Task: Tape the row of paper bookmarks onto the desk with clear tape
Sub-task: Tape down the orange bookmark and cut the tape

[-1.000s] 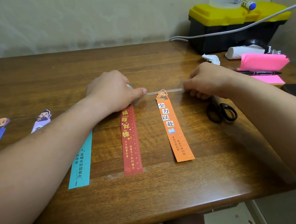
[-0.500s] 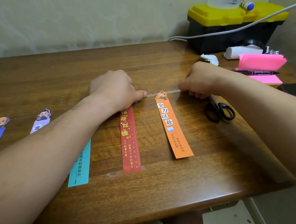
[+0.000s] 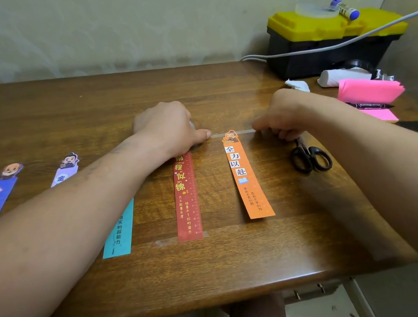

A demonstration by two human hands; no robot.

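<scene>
5 bookmarks lie in a row on my surface. Nearest, a tape strip crosses the red bookmark at its foot. Beyond, clear tape spans the head of the orange bookmark: my left hand curls over its left end, thumb pressing, and my right hand pinches its right end. Scissors lie beside; the toolbox is farthest.

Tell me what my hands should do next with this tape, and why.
Probably press the clear tape strip down onto the desk: the left hand and right hand hold its ends, stretched across the orange bookmark's top, seemingly not yet smoothed down.
</scene>
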